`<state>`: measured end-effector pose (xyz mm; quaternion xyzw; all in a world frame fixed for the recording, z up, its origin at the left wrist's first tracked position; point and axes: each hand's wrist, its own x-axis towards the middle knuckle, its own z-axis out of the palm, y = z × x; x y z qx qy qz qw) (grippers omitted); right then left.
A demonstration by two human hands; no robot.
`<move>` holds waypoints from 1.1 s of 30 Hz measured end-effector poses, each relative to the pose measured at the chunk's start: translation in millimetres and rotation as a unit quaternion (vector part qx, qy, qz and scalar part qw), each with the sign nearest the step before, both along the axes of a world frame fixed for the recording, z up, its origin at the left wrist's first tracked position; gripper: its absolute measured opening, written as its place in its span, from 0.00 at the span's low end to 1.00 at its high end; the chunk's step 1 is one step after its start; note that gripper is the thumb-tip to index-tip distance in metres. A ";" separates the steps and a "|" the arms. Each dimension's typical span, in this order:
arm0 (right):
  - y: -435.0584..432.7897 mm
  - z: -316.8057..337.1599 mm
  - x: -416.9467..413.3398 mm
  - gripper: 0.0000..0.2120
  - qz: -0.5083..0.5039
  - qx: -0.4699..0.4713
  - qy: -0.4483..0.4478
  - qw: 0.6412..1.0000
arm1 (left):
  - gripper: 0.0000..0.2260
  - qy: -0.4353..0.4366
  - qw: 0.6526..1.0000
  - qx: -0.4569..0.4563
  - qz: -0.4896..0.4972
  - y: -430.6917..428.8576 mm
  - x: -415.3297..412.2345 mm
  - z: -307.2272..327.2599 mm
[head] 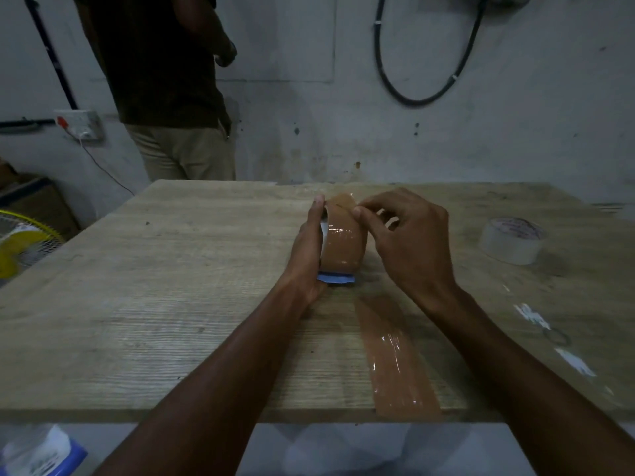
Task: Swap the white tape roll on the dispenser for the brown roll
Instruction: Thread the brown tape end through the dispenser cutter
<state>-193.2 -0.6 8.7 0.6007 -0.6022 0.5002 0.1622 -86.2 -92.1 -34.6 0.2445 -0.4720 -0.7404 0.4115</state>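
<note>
1. Brown roll (pixel 344 242) sits on the blue dispenser (pixel 336 278), clasped by the left hand (pixel 307 255) from its outer side, thumb over the top.
2. Right hand (pixel 409 240) pinches the loose tape end at the roll's crown, fingertips narrowed on it.
3. Risk, as I judge it: the sticky end could fold back onto the roll or cling to a fingertip, since little free tape shows.
4. Risk: a hard tug could tip the dispenser if the left hand's clasp slackens.
5. Count: one brown roll; one white roll (pixel 512 240) lying on the counter (pixel 171 286), well beyond the right hand; one brown strip (pixel 395 359) stuck below that hand.
</note>
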 end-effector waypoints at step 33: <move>-2.8 34.9 -29.0 0.15 0.200 0.175 -0.354 0.897 | 0.26 0.012 0.996 0.003 -0.085 9.6 0.2 5.0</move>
